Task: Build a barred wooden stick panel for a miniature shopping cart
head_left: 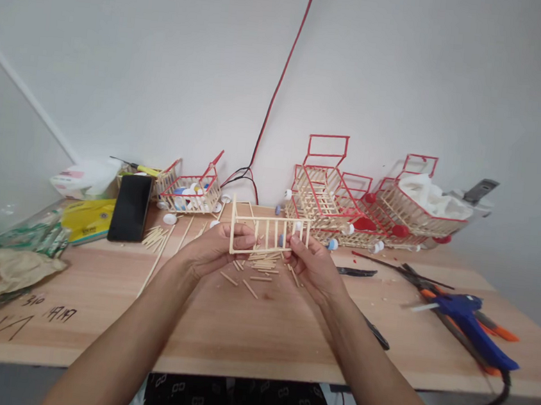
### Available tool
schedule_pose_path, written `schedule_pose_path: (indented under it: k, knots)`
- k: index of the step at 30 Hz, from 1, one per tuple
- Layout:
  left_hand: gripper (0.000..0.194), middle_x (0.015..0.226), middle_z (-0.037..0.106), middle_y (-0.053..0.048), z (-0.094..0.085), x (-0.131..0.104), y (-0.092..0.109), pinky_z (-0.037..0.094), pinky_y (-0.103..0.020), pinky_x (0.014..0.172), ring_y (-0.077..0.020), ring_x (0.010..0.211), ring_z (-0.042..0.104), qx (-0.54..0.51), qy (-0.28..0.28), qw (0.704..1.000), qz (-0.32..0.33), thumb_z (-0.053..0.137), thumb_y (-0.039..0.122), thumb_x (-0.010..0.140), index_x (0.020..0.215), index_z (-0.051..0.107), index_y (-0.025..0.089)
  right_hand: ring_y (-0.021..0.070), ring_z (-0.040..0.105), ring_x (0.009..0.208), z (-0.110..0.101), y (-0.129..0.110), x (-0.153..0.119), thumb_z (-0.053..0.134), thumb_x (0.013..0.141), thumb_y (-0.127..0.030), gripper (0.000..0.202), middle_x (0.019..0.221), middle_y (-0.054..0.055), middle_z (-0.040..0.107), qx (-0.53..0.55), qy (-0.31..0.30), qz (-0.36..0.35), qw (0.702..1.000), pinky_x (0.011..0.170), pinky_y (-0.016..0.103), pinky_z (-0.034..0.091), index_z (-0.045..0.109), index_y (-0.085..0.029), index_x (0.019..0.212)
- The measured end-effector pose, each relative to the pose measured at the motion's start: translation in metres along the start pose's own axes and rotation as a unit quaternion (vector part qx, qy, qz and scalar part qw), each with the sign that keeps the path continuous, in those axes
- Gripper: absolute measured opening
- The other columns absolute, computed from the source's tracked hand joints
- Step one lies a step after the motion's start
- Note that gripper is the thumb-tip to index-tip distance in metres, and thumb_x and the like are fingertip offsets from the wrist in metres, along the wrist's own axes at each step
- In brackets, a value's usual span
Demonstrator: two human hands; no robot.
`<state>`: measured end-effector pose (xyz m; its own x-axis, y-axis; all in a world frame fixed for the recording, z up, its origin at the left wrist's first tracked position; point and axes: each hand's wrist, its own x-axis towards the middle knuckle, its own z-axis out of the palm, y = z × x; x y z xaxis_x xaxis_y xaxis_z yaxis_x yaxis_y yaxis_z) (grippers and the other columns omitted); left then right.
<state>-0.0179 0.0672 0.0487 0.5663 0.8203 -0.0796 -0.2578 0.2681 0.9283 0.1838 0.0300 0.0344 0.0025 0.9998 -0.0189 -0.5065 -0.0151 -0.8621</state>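
Between my two hands, above the table, is a small frame of thin wooden sticks (pixel 271 219), with several short rungs across it and one stick standing up at its left end. My left hand (pixel 220 243) is closed on the left end, its thumb along the lower rail. My right hand (pixel 315 265) pinches the right end between thumb and fingers. Beneath the frame, short cut sticks (pixel 261 266) lie scattered on the wooden table (pixel 237 334).
Mini shopping carts with red trim (pixel 322 195) stand at the back right; another small cart (pixel 194 191) holds bottle caps. A phone (pixel 130 208) leans at left beside a yellow packet (pixel 87 219). At right lie a blue glue gun (pixel 473 320) and a craft knife (pixel 377 335).
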Motion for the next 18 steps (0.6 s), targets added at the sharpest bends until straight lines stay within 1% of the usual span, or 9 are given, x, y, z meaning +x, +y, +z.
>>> schedule_pose_path:
  k: [4, 9, 18]
  knots:
    - [0.035, 0.065, 0.058, -0.001, -0.0004, -0.0004, 0.0003, 0.039, -0.022, 0.055, -0.0089, 0.059, 0.052, 0.018, -0.001, 1.0, 0.004, 0.087, 0.036, 0.057, 0.067, 0.064, 0.011, 0.0044, 0.056, 0.054, -0.0006, 0.0, 0.0001, 0.088, 0.055, -0.035, 0.032, 0.07, -0.003, 0.064, 0.0, 0.003, -0.002, 1.0, 0.052, 0.015, 0.05, 0.07, -0.016, 0.074]
    - [0.036, 0.064, 0.058, 0.0, 0.0018, -0.0006, 0.0013, 0.04, -0.021, 0.056, -0.0084, 0.058, 0.051, 0.022, 0.01, 1.0, 0.004, 0.088, 0.036, 0.055, 0.067, 0.064, 0.012, 0.0042, 0.056, 0.053, 0.0013, -0.0009, -0.0004, 0.088, 0.054, -0.035, 0.033, 0.069, -0.003, 0.063, 0.004, 0.006, -0.003, 1.0, 0.051, 0.014, 0.05, 0.069, -0.016, 0.073]
    - [0.032, 0.063, 0.058, 0.001, 0.0015, -0.0007, 0.0018, 0.038, -0.019, 0.054, -0.006, 0.056, 0.05, 0.003, 0.004, 1.0, 0.013, 0.088, 0.033, 0.055, 0.071, 0.069, 0.012, 0.0044, 0.056, 0.053, 0.0014, -0.0025, -0.0014, 0.089, 0.052, -0.034, 0.034, 0.066, -0.004, 0.062, 0.014, 0.014, 0.0, 1.0, 0.051, 0.014, 0.051, 0.069, -0.016, 0.072]
